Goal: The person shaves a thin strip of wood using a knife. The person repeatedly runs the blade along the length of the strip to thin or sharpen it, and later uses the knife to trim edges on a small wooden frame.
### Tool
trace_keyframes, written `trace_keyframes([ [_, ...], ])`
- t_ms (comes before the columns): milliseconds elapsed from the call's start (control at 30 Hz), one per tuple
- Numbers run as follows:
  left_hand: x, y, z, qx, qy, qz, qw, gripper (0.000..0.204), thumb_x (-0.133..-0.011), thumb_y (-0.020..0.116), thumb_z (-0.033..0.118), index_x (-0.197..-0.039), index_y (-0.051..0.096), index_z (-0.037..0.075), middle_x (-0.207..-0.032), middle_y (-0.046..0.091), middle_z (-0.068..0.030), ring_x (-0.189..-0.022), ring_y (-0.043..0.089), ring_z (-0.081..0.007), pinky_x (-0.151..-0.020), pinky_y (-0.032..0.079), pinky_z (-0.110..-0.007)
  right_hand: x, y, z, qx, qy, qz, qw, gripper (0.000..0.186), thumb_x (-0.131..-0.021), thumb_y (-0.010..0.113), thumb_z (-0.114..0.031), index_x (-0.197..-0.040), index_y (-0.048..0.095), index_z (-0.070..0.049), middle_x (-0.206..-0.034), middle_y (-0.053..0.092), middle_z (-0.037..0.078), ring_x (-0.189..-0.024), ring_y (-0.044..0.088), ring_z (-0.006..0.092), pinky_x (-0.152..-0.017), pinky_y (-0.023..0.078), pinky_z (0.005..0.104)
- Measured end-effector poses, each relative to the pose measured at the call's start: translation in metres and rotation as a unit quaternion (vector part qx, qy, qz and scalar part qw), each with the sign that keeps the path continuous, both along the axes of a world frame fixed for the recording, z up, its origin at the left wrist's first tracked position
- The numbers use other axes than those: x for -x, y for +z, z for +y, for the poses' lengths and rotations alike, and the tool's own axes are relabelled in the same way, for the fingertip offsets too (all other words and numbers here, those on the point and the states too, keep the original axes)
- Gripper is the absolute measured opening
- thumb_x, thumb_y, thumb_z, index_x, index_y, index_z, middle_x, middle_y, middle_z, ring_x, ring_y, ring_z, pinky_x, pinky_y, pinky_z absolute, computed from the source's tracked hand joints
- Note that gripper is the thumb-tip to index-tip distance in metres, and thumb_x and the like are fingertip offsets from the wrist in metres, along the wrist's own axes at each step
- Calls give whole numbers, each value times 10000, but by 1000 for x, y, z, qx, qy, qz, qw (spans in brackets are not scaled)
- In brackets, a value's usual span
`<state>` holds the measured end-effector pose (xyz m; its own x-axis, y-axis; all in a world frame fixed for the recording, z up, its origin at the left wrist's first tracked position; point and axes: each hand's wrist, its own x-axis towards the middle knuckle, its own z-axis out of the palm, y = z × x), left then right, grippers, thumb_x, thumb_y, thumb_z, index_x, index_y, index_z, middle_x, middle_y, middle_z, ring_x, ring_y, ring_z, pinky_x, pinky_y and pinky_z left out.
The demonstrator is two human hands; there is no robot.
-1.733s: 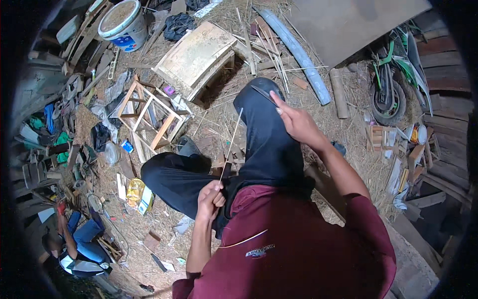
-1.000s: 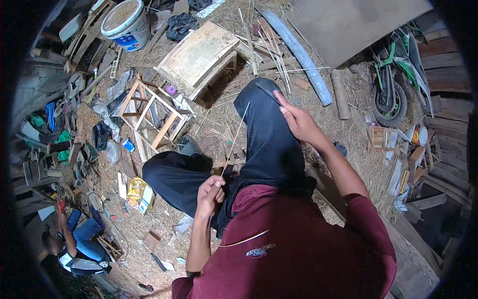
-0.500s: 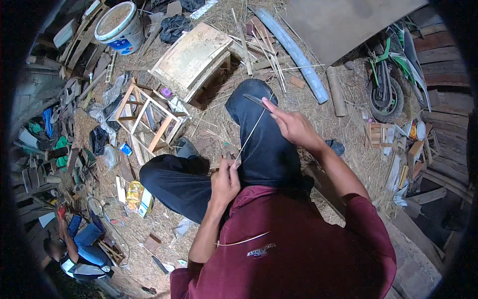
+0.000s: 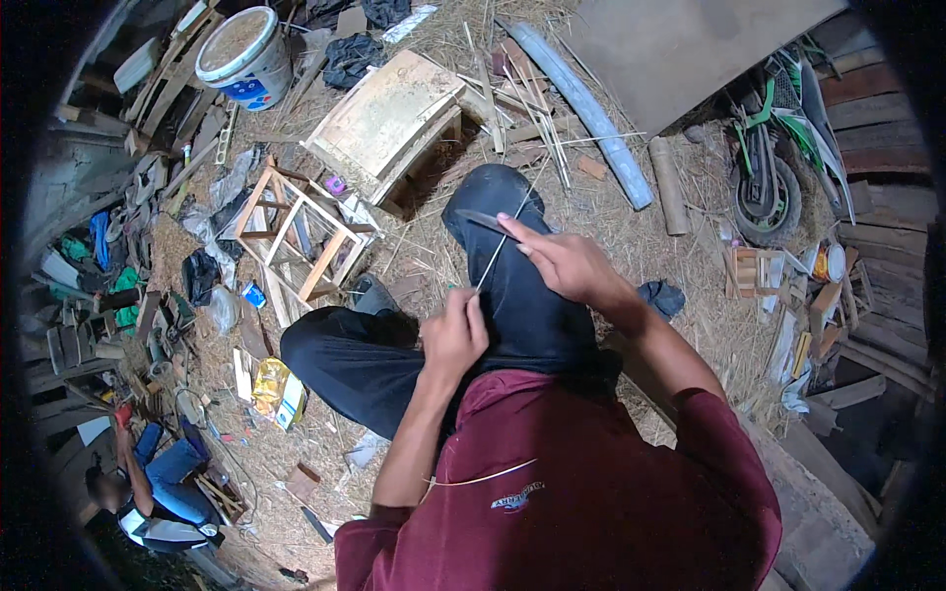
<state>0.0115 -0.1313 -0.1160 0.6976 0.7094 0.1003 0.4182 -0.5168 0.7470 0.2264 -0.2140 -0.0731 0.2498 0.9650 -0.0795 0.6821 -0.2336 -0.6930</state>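
My left hand (image 4: 453, 335) is closed on a thin pale stick (image 4: 484, 277), which runs up and to the right over my raised right knee in dark trousers (image 4: 527, 335). My right hand (image 4: 568, 262) grips a knife (image 4: 477, 219), its blade pointing left across the stick above the thigh. Blade and stick appear to touch where they cross. A short thin strip (image 4: 478, 473) lies on my maroon shirt.
Around me on the straw-strewn floor are a wooden box (image 4: 379, 113), wooden frame (image 4: 296, 222), bucket (image 4: 246, 84), long grey tube (image 4: 572, 89), board (image 4: 670, 44), two-wheeler (image 4: 769, 187) and yellow packet (image 4: 271, 389). Another person (image 4: 163, 488) sits at lower left, a red-covered hand raised.
My left hand has moved up and right, feeding the stick further across my knee. My right hand and knife have shifted down and left, so the blade now crosses the stick.
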Motion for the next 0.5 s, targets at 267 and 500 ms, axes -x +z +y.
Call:
trace_keyframes([
  [267,-1,-1,-2,14,-54,53,997,67,-945,531,77,-994,520,33,-684,636,-173,-587,645,-366,-508,480,-441,-4,-15,-10,18,-12,-58,998,540,-948,543,-216,-1461,404,-314,-729,632,192,-660,627,401,-594,492,502],
  [500,34,-2,-16,-1,-35,42,999,45,-944,527,63,-966,501,33,-660,622,-173,-572,637,-367,-499,476,-435,-4,-19,-11,12,-35,-96,995,541,-940,564,-203,-1452,428,-314,-659,590,154,-603,614,361,-548,487,474],
])
